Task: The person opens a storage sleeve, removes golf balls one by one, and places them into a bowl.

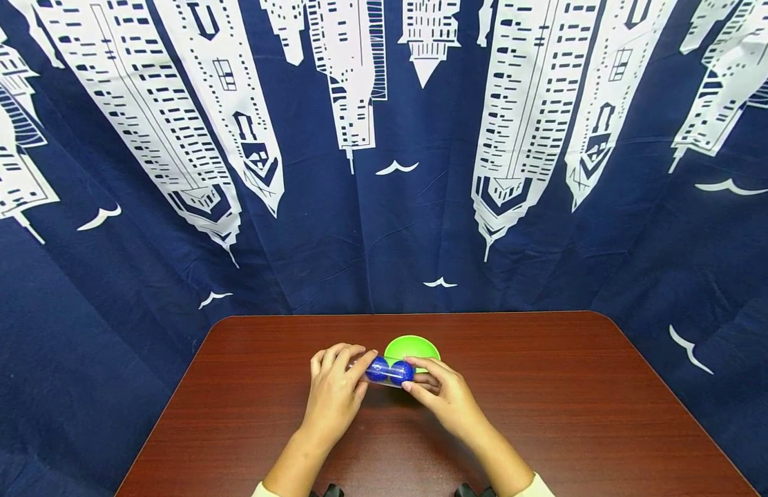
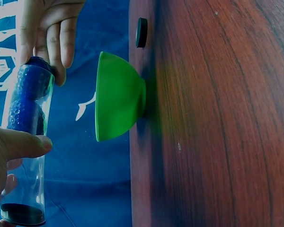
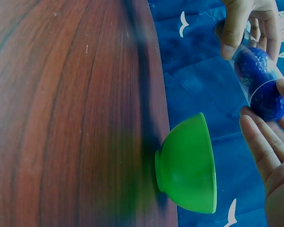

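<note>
On the surface [image 1: 545, 414] a green bowl [image 1: 412, 347] stands, and just in front of it a clear tube [image 1: 384, 371] with two blue balls [image 1: 377, 368] is held level. The tube looks light, stiff and slippery, so it is best taken at its ends. It is grasped so: the left hand [image 1: 334, 393] is curled round one end, and the right hand [image 1: 443, 393] pinches the other.

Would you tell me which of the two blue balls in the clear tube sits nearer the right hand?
The blue ball at the tube's end, touched by the right hand; the other blue ball lies further inside the clear tube, toward the left hand.
</note>
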Demonstrator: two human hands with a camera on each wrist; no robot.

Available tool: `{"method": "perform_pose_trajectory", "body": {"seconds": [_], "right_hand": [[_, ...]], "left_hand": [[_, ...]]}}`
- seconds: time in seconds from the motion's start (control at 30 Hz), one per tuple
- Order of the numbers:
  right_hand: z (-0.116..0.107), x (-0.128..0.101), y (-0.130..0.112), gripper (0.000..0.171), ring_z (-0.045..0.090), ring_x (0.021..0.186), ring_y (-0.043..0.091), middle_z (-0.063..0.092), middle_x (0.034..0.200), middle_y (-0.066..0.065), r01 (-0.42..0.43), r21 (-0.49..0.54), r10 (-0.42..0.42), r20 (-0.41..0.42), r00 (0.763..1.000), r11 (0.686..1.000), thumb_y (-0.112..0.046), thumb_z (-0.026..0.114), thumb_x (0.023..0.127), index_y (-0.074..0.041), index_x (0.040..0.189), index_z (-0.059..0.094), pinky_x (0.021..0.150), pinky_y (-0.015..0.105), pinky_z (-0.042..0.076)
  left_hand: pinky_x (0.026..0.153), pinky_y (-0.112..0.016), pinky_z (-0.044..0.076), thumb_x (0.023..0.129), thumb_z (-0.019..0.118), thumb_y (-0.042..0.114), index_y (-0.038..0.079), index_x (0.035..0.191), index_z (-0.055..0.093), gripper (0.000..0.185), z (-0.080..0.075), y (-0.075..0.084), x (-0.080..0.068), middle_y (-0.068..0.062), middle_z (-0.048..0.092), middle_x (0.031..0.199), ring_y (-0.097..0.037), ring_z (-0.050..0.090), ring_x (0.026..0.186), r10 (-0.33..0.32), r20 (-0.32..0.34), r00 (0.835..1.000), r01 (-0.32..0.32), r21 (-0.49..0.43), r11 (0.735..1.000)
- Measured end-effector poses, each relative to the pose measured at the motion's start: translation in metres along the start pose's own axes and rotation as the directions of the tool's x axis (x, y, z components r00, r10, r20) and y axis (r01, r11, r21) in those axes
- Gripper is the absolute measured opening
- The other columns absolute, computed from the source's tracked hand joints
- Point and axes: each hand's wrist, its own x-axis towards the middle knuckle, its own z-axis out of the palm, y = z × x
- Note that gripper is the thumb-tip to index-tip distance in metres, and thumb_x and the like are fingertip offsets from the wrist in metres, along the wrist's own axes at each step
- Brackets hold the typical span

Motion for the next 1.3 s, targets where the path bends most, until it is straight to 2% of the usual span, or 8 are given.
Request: {"method": "perform_pose_trajectory", "body": {"seconds": [0.23, 0.77, 0.9, 1.1, 1.3], "right_hand": [[-0.001, 0.001, -0.002, 0.044, 0.074, 0.102, 0.021, 0.068, 0.119, 0.012, 0.008, -0.001, -0.008, -0.010, 1.000, 1.000, -0.017, 0.075, 0.091, -0.002, 0.131, 0.064, 0.087, 0.022, 0.058], [-0.001, 0.003, -0.005, 0.042, 0.073, 0.103, 0.021, 0.068, 0.119, 0.013, 0.013, 0.001, -0.013, -0.026, 1.000, 1.000, -0.016, 0.075, 0.092, -0.005, 0.131, 0.065, 0.087, 0.021, 0.058], [-0.002, 0.004, -0.005, 0.042, 0.073, 0.103, 0.017, 0.067, 0.120, 0.014, 0.010, 0.010, -0.010, -0.033, 0.999, 1.000, -0.014, 0.075, 0.091, -0.005, 0.131, 0.064, 0.087, 0.021, 0.058], [-0.005, 0.007, -0.005, 0.042, 0.073, 0.103, 0.015, 0.066, 0.119, 0.018, 0.060, -0.016, -0.061, -0.053, 0.997, 0.998, -0.009, 0.075, 0.090, 0.000, 0.130, 0.064, 0.085, 0.023, 0.059], [-0.011, 0.014, -0.005, 0.041, 0.073, 0.099, 0.018, 0.067, 0.112, 0.012, 0.094, -0.078, -0.101, -0.095, 0.990, 0.993, -0.005, 0.078, 0.087, -0.001, 0.126, 0.066, 0.084, 0.024, 0.060]], "left_hand": [[0.097, -0.049, 0.038, 0.067, 0.092, 0.008, 0.024, 0.122, 0.072, 0.060, 0.001, 0.000, -0.001, 0.001, 0.066, 0.119, -0.025, 0.057, 0.116, -0.021, 0.002, 1.000, 0.021, -0.011, 1.000], [0.099, -0.049, 0.039, 0.069, 0.093, 0.015, 0.024, 0.123, 0.072, 0.058, 0.004, 0.002, -0.005, 0.003, 0.066, 0.118, -0.025, 0.057, 0.115, -0.111, 0.010, 0.994, 0.111, -0.036, 0.993], [0.101, -0.049, 0.039, 0.070, 0.093, 0.016, 0.025, 0.125, 0.071, 0.060, 0.006, 0.002, -0.007, 0.003, 0.066, 0.118, -0.024, 0.057, 0.115, -0.144, 0.026, 0.989, 0.145, -0.053, 0.988], [0.098, -0.047, 0.040, 0.069, 0.094, 0.016, 0.025, 0.125, 0.070, 0.061, 0.008, 0.000, -0.009, 0.004, 0.067, 0.117, -0.022, 0.058, 0.114, -0.192, 0.024, 0.981, 0.193, -0.095, 0.977], [0.093, -0.047, 0.043, 0.072, 0.092, 0.017, 0.024, 0.126, 0.070, 0.059, 0.009, -0.001, -0.009, 0.003, 0.067, 0.117, -0.023, 0.059, 0.114, -0.281, 0.023, 0.959, 0.281, -0.161, 0.946]]}}
